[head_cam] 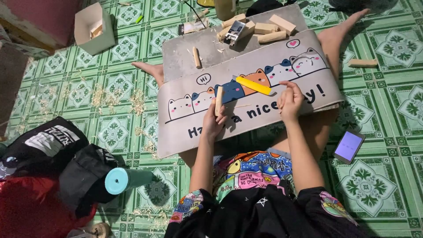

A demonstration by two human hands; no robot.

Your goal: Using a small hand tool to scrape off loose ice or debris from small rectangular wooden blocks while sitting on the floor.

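Observation:
My left hand [213, 121] grips a slim pale wooden stick [218, 99], held upright over a grey mat [185, 128] printed with cartoon cats that lies across my lap. My right hand [289, 102] is curled shut just right of a yellow utility knife [253, 85] lying on the mat; whether it holds anything is not clear. Another short wooden stick [196, 57] lies on the far part of the mat.
Several wooden blocks [264, 28] and a small metal tool [234, 32] sit at the mat's far edge. A phone [348, 146] lies on the green tiled floor at right, one wooden block [363, 63] beyond it. An open cardboard box [93, 27], wood shavings [102, 98], a teal bottle [125, 180] and dark bags [48, 150] are at left.

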